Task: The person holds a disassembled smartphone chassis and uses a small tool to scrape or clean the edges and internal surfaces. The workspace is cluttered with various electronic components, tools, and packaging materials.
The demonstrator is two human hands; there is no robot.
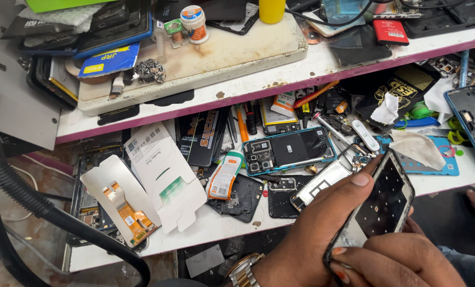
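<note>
Both hands held a phone frame (382, 204), a dark, stripped shell with its inner face up, low at the right of the view. The left hand (314, 234), watch on the wrist, gripped the shell along its near edge, thumb lying up the side. The right hand (402, 260) closed round the bottom end, fingertips curled on the lower corner.

Judged step: inspection or cleaning of the empty shell, with nothing yet fitted into it. The next move would likely call for a steady grip from the left hand while the right works the surface.

Packages and labels, relative to the hands:
- White folded carton (165, 178), opened flat, with a green patch, well to the left.
- White card backing (118, 199) carrying an orange flex strip, further left.
- White and orange tube (224, 175), between carton and hands.
- Opened phone with blue rim (289, 150), just above the left hand.
- Blue and yellow packet (110, 59), far upper left, on the upper shelf (322, 64).
- Red label card (390, 31), up beyond the hands.
</note>
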